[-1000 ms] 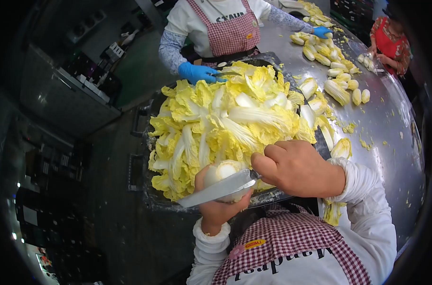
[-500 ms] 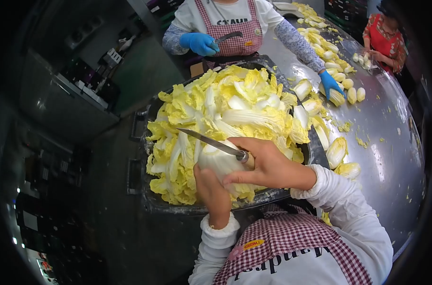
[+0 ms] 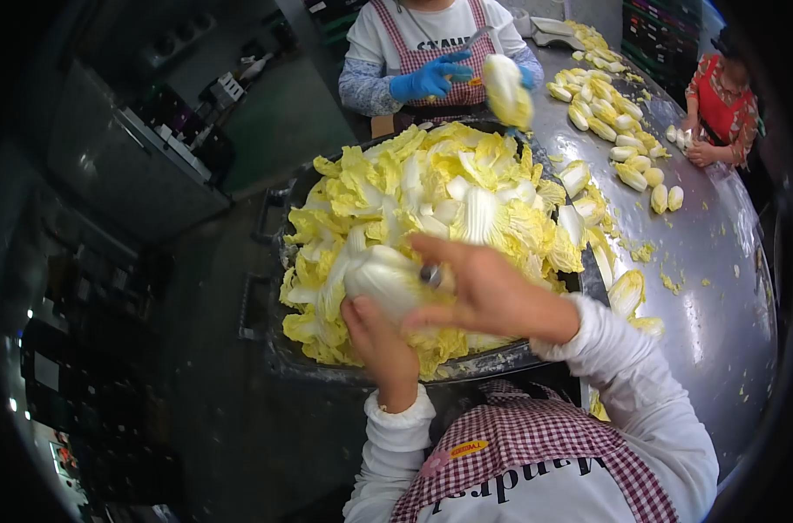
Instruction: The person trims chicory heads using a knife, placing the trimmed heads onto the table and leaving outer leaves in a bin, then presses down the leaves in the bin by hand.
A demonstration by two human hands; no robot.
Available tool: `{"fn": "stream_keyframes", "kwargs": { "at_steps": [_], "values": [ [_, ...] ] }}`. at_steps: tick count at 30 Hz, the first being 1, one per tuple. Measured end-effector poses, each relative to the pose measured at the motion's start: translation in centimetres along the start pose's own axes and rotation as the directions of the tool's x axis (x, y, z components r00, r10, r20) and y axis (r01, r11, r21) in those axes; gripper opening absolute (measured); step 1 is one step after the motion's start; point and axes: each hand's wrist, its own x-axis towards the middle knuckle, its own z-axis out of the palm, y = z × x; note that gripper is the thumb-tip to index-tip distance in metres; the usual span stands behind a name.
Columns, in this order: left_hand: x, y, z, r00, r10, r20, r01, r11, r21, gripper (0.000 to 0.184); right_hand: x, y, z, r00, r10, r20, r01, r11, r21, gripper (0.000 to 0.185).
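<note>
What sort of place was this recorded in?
Probably a vegetable trimming or packing room: a cabbage head is held over a large dark bin heaped with loose leaves, more pale heads lie along a metal table, and people work around it.

Light is uneven across the frame. The heap of yellow leaves (image 3: 414, 187) at centre is brightly lit, its pale ribs almost white, while the floor (image 3: 209, 375) and the left side sink into deep shadow. Small points of light (image 3: 13, 404) glow at lower left. On the right, the metal table (image 3: 719, 288) throws back white streaks of glare. Motion blurs the right hand (image 3: 497, 283) and the raised cabbage (image 3: 508, 91) at upper centre. Wide-angle distortion bows the table's edge, and black vignetting swallows the corners.
</note>
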Motion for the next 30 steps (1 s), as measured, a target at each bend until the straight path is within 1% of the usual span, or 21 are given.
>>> {"fn": "stream_keyframes", "kwargs": {
  "at_steps": [1, 3, 4, 5, 7, 8, 10, 11, 14, 15, 16, 17, 19, 20, 21, 22, 23, 25, 27, 29, 30],
  "values": [
    [0.0, -0.2, 0.0, 1.0, -0.003, -0.006, 0.003, 1.0, -0.003, 0.048, -0.3, -0.1, 1.1, 1.0, 0.01, 0.019, -0.012, 0.998, 0.059, 0.08],
    [0.0, -0.4, -0.2, 0.985, 0.162, 0.066, -0.173, 0.964, 0.203, 0.044, 0.0, 1.0, 2.1, 0.997, 0.053, -0.061, -0.04, 0.977, 0.209, 0.076],
    [0.0, 0.0, 0.0, 0.965, 0.251, 0.072, -0.261, 0.921, 0.291, 0.036, 0.0, 1.1, 2.1, 0.997, 0.053, -0.059, -0.039, 0.977, 0.209, 0.076],
    [0.3, 0.0, -0.2, 0.965, 0.25, 0.071, -0.26, 0.921, 0.289, 0.036, -0.1, 1.2, 2.1, 0.996, 0.05, -0.074, -0.031, 0.972, 0.233, 0.073],
    [1.1, 0.0, -0.8, 0.833, 0.49, 0.257, -0.54, 0.62, 0.568, 0.03, -0.3, 1.3, 1.7, 0.995, 0.054, -0.089, -0.03, 0.967, 0.253, 0.07],
    [1.4, 0.3, -1.1, 0.833, 0.489, 0.258, -0.541, 0.624, 0.564, 0.03, -0.2, 1.1, 1.1, 0.994, 0.033, -0.1, -0.014, 0.983, 0.182, 0.069],
    [2.1, 1.2, -2.0, 0.942, 0.245, 0.231, -0.337, 0.681, 0.65, 0.028, -0.2, 1.2, -0.4, 0.994, -0.034, -0.106, 0.033, 0.999, -0.012, 0.067],
    [2.7, 1.8, -2.5, 0.942, 0.246, 0.23, -0.337, 0.683, 0.649, 0.028, -0.3, 1.4, -1.0, 0.994, -0.035, -0.105, 0.034, 0.999, -0.013, 0.067],
    [5.4, 3.6, -3.9, 0.958, 0.258, 0.124, -0.272, 0.686, 0.674, 0.029, -0.5, 2.2, -2.0, 0.983, 0.148, -0.113, -0.125, 0.975, 0.183, 0.065],
    [6.8, 4.2, -3.9, 0.878, 0.366, 0.308, -0.461, 0.478, 0.747, 0.033, -0.2, 2.2, -2.0, 0.965, 0.216, -0.145, -0.163, 0.936, 0.311, 0.059],
    [7.4, 4.5, -3.8, 0.761, 0.418, 0.496, -0.618, 0.233, 0.751, 0.039, -0.3, 1.7, -2.4, 0.928, 0.368, -0.051, -0.299, 0.821, 0.486, 0.057],
    [7.1, 4.4, -3.5, 0.761, 0.421, 0.494, -0.617, 0.232, 0.752, 0.039, -0.2, 0.9, -2.8, 0.87, 0.489, 0.068, -0.418, 0.657, 0.627, 0.055],
    [6.4, 3.8, -2.1, 0.659, 0.546, 0.518, -0.737, 0.33, 0.59, 0.056, -0.2, 0.4, -2.6, 0.884, 0.46, 0.076, -0.392, 0.645, 0.656, 0.053],
    [5.5, 3.1, -2.0, 0.684, 0.466, 0.561, -0.729, 0.46, 0.507, 0.064, -0.3, 0.2, -2.5, 0.89, 0.447, 0.088, -0.38, 0.623, 0.684, 0.051],
    [4.3, 2.4, -1.1, 0.681, 0.461, 0.569, -0.731, 0.462, 0.502, 0.064, -0.3, 0.4, -2.2, 0.887, 0.454, 0.082, -0.381, 0.62, 0.686, 0.051],
    [2.9, 1.7, 0.0, 0.772, 0.241, 0.588, -0.463, 0.847, 0.261, 0.076, -0.3, 0.9, -1.6, 0.925, 0.369, 0.092, -0.329, 0.655, 0.68, 0.051],
    [2.1, 1.2, 0.6, 0.749, 0.015, 0.662, -0.027, 1.0, 0.008, 0.088, -0.4, 1.6, -1.1, 0.954, 0.279, 0.105, -0.275, 0.686, 0.674, 0.051],
    [1.6, 0.8, 1.1, 0.773, -0.026, 0.634, 0.059, 0.998, -0.031, 0.092, -0.7, 2.0, -0.8, 0.958, 0.283, 0.04, -0.243, 0.732, 0.637, 0.049],
    [1.3, 0.6, 1.2, 0.791, -0.073, 0.608, 0.147, 0.986, -0.072, 0.097, -1.1, 1.7, -1.7, 0.92, 0.383, 0.082, -0.379, 0.82, 0.429, 0.048],
    [1.0, 0.9, 1.3, 0.841, -0.002, 0.541, -0.009, 1.0, 0.018, 0.102, -1.5, 2.3, -1.6, 0.931, 0.355, 0.087, -0.359, 0.844, 0.398, 0.046],
    [0.7, 1.3, 1.6, 0.84, -0.001, 0.542, -0.011, 1.0, 0.018, 0.102, -1.7, 2.5, -1.4, 0.941, 0.326, 0.093, -0.337, 0.867, 0.368, 0.046]
  ]
}}
